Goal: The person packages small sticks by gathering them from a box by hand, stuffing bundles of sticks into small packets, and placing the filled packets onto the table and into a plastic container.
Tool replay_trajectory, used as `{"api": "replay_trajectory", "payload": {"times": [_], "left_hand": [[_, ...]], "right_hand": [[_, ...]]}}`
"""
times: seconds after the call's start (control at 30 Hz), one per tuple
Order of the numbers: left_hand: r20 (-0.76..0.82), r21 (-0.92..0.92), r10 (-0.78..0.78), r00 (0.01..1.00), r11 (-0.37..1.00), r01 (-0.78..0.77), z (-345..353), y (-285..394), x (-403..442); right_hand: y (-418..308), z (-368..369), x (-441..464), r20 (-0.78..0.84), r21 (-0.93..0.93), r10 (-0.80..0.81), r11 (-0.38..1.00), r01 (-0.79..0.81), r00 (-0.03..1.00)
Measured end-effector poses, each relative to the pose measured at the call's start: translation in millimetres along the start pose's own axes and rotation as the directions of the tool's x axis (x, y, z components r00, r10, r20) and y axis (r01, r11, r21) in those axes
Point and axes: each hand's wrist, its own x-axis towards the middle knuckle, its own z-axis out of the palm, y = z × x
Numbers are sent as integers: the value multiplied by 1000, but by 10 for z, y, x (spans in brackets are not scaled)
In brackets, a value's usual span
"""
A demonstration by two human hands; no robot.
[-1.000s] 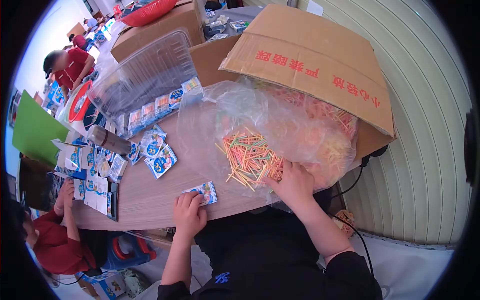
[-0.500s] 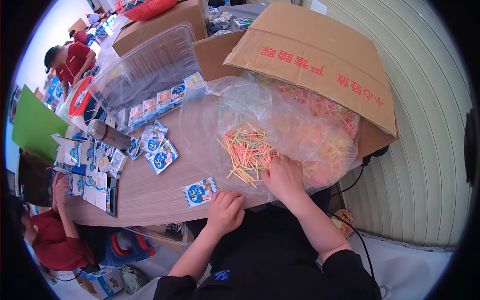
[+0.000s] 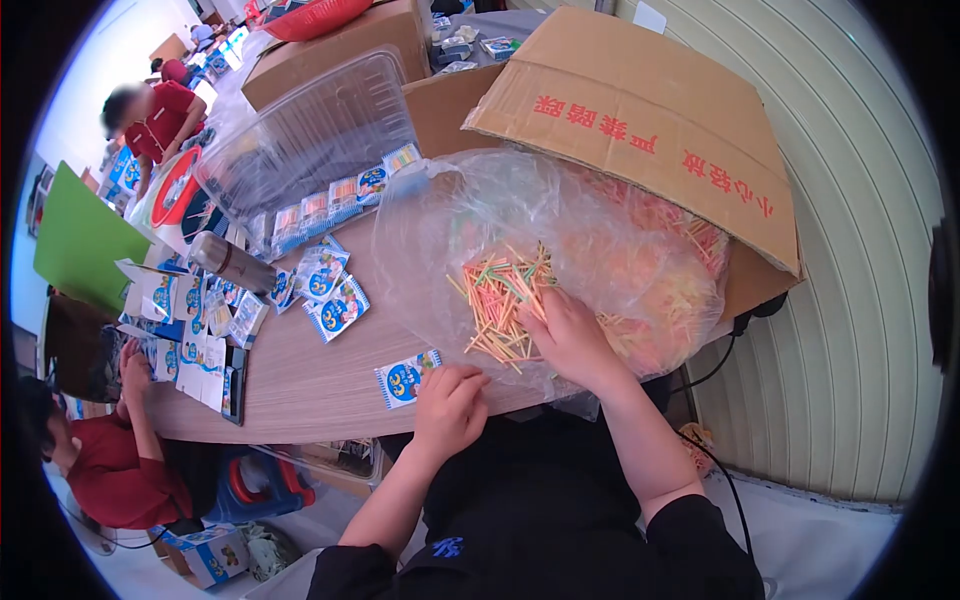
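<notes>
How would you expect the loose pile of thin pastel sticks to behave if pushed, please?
The thin pastel sticks would probably scatter rather than move together, lying crisscrossed and unbound. Each looks straight, so likely stiff; being slender, probably light and perhaps easily snapped.

A silver flask [image 3: 235, 264] is near a green panel [image 3: 88, 238].

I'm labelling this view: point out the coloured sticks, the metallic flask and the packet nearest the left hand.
Coloured sticks [image 3: 497, 312]: head view, pile's middle.
Metallic flask [image 3: 234, 263]: head view, mid-body.
Packet [image 3: 404, 381]: head view, printed face.
</notes>
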Motion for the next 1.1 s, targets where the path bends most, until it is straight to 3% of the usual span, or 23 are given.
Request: {"api": "replay_trajectory", "payload": {"times": [0.13,0.23,0.27,0.5,0.6,0.67,0.77,0.9,1.03,1.1], "left_hand": [[-43,-156,-91,995,984,83,25,-28,218],[-60,-231,-143,988,965,125,29,-34,369],[-49,-260,-165,985,954,147,45,-46,399],[37,-431,-261,965,867,251,122,-128,561],[67,-679,-370,927,664,314,185,-114,654],[49,-676,-346,937,679,286,217,-119,722],[13,-672,-297,955,705,229,282,-162,800],[-4,-717,-357,934,652,246,365,-252,858],[-18,-613,-374,927,736,286,311,-202,881],[-60,-471,-292,955,851,230,262,-216,894]], "right_hand": [[-22,102,113,-120,106,-38,993,51,992],[-120,25,195,75,-152,144,980,-131,987],[-125,27,207,70,-151,138,980,-126,988],[7,129,206,-15,57,46,997,-45,999],[11,161,220,-61,123,-49,991,56,997],[5,159,230,-87,155,-97,982,109,991],[-35,111,255,30,154,-90,984,84,996],[-65,142,283,-74,180,-135,973,146,988],[-61,215,292,-105,194,-81,976,101,991],[-62,238,281,-125,200,-97,972,121,987]]}}
